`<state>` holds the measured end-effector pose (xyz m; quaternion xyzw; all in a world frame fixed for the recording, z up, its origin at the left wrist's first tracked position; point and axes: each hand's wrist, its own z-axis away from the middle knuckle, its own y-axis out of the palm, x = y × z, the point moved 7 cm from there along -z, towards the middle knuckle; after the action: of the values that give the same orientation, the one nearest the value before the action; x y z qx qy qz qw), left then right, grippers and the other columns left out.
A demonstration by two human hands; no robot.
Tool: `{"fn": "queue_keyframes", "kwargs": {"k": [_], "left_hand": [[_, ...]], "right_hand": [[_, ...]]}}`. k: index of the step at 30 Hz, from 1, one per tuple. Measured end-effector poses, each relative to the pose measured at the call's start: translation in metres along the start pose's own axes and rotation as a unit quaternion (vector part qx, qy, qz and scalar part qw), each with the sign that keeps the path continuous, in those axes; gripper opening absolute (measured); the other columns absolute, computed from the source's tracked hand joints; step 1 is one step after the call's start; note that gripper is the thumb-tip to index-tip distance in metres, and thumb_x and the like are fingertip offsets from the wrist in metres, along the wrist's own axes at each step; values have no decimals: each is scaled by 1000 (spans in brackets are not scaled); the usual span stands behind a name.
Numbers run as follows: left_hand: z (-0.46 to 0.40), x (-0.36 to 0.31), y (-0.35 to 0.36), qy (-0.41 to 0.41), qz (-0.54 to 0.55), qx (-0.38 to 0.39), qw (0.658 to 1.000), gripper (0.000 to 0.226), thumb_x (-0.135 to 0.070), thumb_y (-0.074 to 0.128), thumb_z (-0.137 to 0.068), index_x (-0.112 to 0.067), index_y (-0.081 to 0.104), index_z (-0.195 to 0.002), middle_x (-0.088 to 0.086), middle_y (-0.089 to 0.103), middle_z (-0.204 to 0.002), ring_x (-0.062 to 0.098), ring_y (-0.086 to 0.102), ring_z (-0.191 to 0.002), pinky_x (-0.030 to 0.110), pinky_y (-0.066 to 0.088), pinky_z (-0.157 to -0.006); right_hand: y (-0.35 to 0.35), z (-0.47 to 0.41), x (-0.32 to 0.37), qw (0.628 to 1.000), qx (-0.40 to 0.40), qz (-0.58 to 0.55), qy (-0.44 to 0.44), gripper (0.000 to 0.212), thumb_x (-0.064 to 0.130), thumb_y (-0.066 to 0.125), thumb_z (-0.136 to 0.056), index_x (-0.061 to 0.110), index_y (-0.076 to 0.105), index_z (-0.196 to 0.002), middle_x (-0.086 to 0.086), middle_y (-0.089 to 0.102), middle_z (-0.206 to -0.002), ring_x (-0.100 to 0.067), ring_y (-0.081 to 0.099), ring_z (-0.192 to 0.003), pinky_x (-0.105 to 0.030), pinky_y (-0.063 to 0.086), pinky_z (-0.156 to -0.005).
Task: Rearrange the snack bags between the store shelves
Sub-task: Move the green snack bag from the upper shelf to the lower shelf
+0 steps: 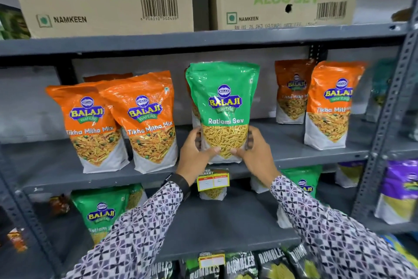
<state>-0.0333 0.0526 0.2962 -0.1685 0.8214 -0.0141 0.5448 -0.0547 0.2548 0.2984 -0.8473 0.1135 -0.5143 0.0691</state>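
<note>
Grey steel shelving fills the view, and the middle shelf (294,140) serves as landmark. Above it sit two cardboard cartons (101,0), printed Ratlami Sev and Aloo Sev. On it stand orange Tikha Mitha Mix bags (147,120) to either side of a gap. In that gap, at the shelf's front edge, stands the green Ratlami Sev bag (224,106), upright, label forward, its base seemingly resting on the shelf. Below the shelf more green bags (101,210) wait.

Judging by its glossy film and loose filling, the pouch is likely light, soft, crinkly and somewhat slippery, with contents that crush; the firm lower third near the gusset looks the best hold. Both arms in patterned sleeves reach up and forward. The left hand (196,154) and right hand (255,152) cup the bag's lower sides, thumbs pressed across the front window, fingers wrapped behind.
</note>
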Motion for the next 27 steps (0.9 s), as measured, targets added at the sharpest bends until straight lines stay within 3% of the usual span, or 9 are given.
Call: {"fn": "queue_keyframes", "kwargs": {"k": [3,6,9,13,16,20,23,27], "left_hand": [[28,-1,-4,15,19,10,1000,85,-22,90,-78,-27,48,-151,-12,69,-132,8,68,-121,42,57,-105],[61,8,-9,21,31,19,999,80,-22,90,-75,-40,53,-144,-5,70,-135,9,70,-119,35,59,-100],[93,28,-12,0,28,24,999,77,-23,90,-74,-61,55,-132,-5,67,-138,7,69,-122,30,58,-101],[130,88,-13,-65,24,35,997,85,-20,90,-75,-34,51,-150,-4,61,-143,13,67,-128,39,58,-105],[153,136,-12,-125,9,43,991,89,-34,89,-70,-37,50,-149,-6,59,-146,14,63,-133,45,56,-109],[171,210,-7,-183,-37,43,982,88,-41,90,-66,-43,51,-145,-9,62,-141,14,61,-133,51,52,-112],[167,257,-2,-215,-79,45,972,77,-29,92,-71,-39,54,-137,-7,65,-137,15,64,-128,51,54,-110],[144,292,4,-242,-116,47,962,71,-16,93,-72,-30,54,-130,-2,70,-129,21,68,-119,48,56,-104]], "right_hand": [[-8,29,5,1000,4,-21,-13,68,1,85,-77,23,52,-131,9,71,-117,11,67,-98,-10,53,-82],[-9,65,-1,1000,13,-25,-13,69,4,88,-75,32,52,-127,8,73,-118,-1,71,-106,-21,57,-88],[-1,98,-18,999,31,-6,9,69,6,89,-74,39,50,-121,12,72,-117,-3,70,-106,-22,57,-90],[20,134,-60,996,66,12,59,72,8,90,-74,49,48,-115,12,73,-117,-5,71,-108,-24,57,-91],[41,157,-104,990,93,30,105,70,12,90,-74,40,47,-121,14,71,-117,-5,68,-108,-25,55,-89],[74,176,-165,975,128,65,169,63,12,89,-75,33,44,-113,13,69,-110,-2,66,-101,-26,55,-81],[98,173,-207,965,147,95,197,60,9,90,-73,27,44,-107,8,71,-106,-12,70,-99,-32,58,-81],[124,149,-246,954,169,140,207,61,7,91,-71,23,42,-105,6,69,-100,-12,68,-90,-24,53,-69]]}}
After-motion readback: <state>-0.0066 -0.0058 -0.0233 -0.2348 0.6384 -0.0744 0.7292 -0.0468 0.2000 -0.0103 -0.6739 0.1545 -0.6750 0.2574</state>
